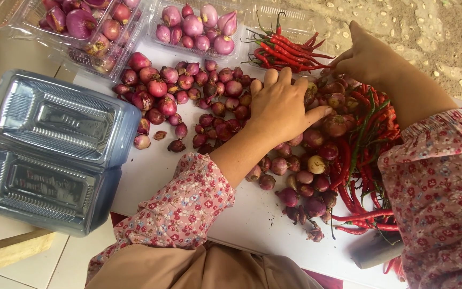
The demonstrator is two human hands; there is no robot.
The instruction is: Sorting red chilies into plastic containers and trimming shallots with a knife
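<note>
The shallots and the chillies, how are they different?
The shallots are round and purple-red, while the chillies are long, thin and bright red with green stems. Loose shallots spread across most of the white sheet, whereas the loose chillies bunch at its right side. The left hand rests on shallots; the right hand reaches near chillies. Both also fill clear trays.

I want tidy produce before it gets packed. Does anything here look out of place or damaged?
Mostly no. A few shallots at the near edge of the white sheet look dark and shrivelled, with loose skins beside them. Red chillies lie tangled among shallots by the right hand.
</note>
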